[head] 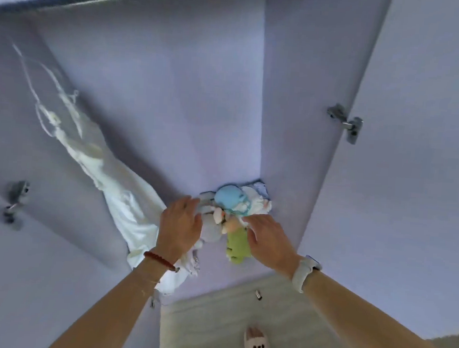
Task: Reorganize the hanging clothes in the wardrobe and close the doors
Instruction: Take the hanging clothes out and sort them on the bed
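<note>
Lilac wardrobe (173,102) interior, both doors swung open, rail (99,0) along the top. One white dress (108,181) hangs at the left end, long axis running from the rail down toward the wardrobe floor, its lower part just left of and behind the left hand (180,223). Left hand's fingers straight, relaxed, gripping nothing. Right hand (268,240) likewise spread loose, empty, reaching at the soft toy pile (233,215) in the back right corner. Pile lies between and just beyond both sets of fingers. Left hand clearly nearer the dress; a sideways reach would likely get it. Doors not yet shut.
</note>
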Motion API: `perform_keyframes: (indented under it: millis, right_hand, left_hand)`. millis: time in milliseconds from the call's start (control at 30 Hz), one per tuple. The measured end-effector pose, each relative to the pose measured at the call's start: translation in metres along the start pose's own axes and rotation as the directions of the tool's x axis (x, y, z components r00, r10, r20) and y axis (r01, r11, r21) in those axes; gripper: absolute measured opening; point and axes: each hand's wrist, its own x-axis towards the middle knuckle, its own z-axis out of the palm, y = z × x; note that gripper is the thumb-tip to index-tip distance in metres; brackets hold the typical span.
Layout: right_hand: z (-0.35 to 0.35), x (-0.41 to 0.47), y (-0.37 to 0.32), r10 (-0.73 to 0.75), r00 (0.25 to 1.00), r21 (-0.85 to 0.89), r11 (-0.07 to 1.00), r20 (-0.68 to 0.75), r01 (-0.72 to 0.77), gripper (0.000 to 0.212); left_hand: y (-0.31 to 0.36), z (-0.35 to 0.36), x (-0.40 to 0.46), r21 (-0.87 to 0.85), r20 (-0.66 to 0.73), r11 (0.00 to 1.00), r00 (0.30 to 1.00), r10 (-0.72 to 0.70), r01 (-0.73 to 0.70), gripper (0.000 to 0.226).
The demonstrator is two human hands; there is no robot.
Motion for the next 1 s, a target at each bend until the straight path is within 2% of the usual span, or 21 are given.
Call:
perform_keyframes:
  millis: [100, 233, 433, 533, 633, 700, 800, 900, 933, 1000]
  right_hand:
    - [0.012, 0.066, -0.034, -0.148, 0.989, -0.015, 0.989, 0.026, 0.148, 0.036]
    - [0.024, 0.144, -0.082, -0.311, 0.947, 0.013, 0.95, 0.076, 0.311, 0.037]
    - [0.029, 0.238, -0.168, -0.495, 0.866, 0.078, 0.868, 0.067, 0.49, 0.038]
    - [0.033, 0.275, -0.215, -0.527, 0.848, 0.148, 0.844, 0.051, 0.516, 0.036]
    - [0.034, 0.309, -0.266, -0.499, 0.866, 0.289, 0.833, 0.022, 0.472, 0.028]
    - [0.035, 0.329, -0.298, -0.414, 0.91, 0.438, 0.824, 0.033, 0.359, 0.025]
    - [0.038, 0.352, -0.339, -0.327, 0.926, 0.655, 0.744, 0.189, 0.129, 0.029]
    - [0.047, 0.372, -0.364, -0.307, 0.908, 0.669, 0.742, 0.284, 0.042, 0.043]
    - [0.05, 0.377, -0.37, -0.28, 0.912, 0.665, 0.747, 0.299, 0.011, 0.041]
    - [0.056, 0.385, -0.374, -0.208, 0.943, 0.669, 0.743, 0.261, -0.021, 0.02]
  left_hand:
    - [-0.05, -0.035, 0.021, 0.067, -0.119, 0.979, 0.976, -0.182, 0.191, 0.038]
    - [-0.105, -0.085, 0.04, 0.124, -0.255, 0.917, 0.906, -0.339, 0.378, 0.042]
    - [-0.165, -0.153, 0.056, 0.166, -0.469, 0.83, 0.783, -0.409, 0.533, 0.045]
    - [-0.188, -0.172, 0.066, 0.26, -0.503, 0.778, 0.768, -0.396, 0.572, 0.049]
    - [-0.21, -0.184, 0.078, 0.361, -0.512, 0.733, 0.78, -0.36, 0.576, 0.052]
    - [-0.223, -0.186, 0.08, 0.384, -0.516, 0.719, 0.78, -0.353, 0.579, 0.054]
    - [-0.24, -0.182, 0.077, 0.449, -0.496, 0.703, 0.809, -0.317, 0.551, 0.057]
    - [-0.25, -0.177, 0.078, 0.473, -0.516, 0.695, 0.81, -0.279, 0.541, 0.055]
    - [-0.252, -0.175, 0.079, 0.469, -0.533, 0.694, 0.801, -0.271, 0.547, 0.054]
    - [-0.253, -0.173, 0.08, 0.464, -0.552, 0.691, 0.791, -0.265, 0.555, 0.052]
